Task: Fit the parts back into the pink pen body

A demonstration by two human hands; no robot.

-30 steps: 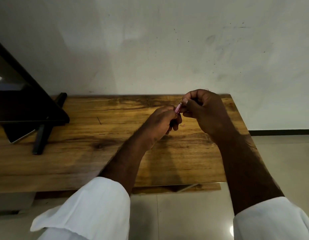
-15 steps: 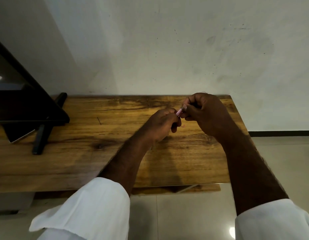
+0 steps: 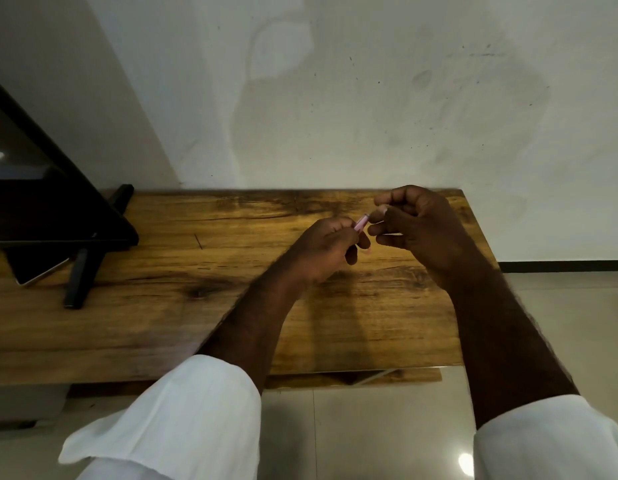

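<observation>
The left hand (image 3: 326,245) grips a pink stick (image 3: 361,223), pointing up-right toward the curled right hand (image 3: 418,226), near the counter's (image 3: 162,306) far right corner; that grip's contents are hidden.

Wood, cloth and shiny floor

The tabletop (image 3: 183,317) is brown wood with dark grain. The sleeves (image 3: 183,420) are soft white cloth. The floor (image 3: 366,431) is smooth and glossy. The wall (image 3: 369,109) looks matt.
</observation>
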